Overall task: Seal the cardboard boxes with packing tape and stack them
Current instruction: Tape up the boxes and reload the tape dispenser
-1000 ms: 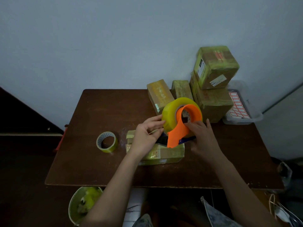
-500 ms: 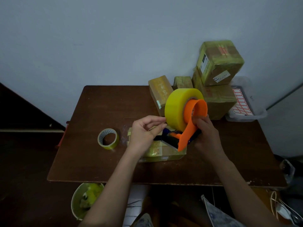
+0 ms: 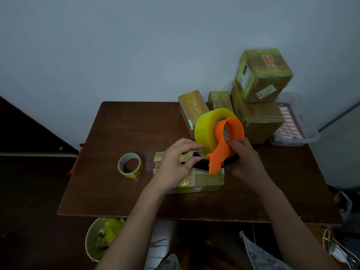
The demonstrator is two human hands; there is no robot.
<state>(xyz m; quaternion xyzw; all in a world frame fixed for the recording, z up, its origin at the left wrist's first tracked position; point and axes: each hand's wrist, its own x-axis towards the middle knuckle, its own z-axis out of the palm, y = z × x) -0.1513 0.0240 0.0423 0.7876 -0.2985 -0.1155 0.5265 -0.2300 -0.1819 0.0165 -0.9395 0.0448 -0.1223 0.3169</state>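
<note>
Above the flat box [image 3: 196, 179] at table [image 3: 120, 129] centre: orange dispenser [image 3: 220, 151] with yellow tape roll [image 3: 206, 129], gripped by right hand [image 3: 244, 158]. Left hand [image 3: 175, 162] pinches at the tape's end. Spare roll [image 3: 130, 165] left; sealed boxes [image 3: 259, 94] stacked behind.

My right hand [image 3: 245, 159] grips the orange tape dispenser [image 3: 224, 145] with its big yellow roll [image 3: 207, 130], held above the flat taped box [image 3: 196, 179] on the brown table [image 3: 120, 131]. My left hand [image 3: 176, 162] pinches at the roll's lower edge.
</note>
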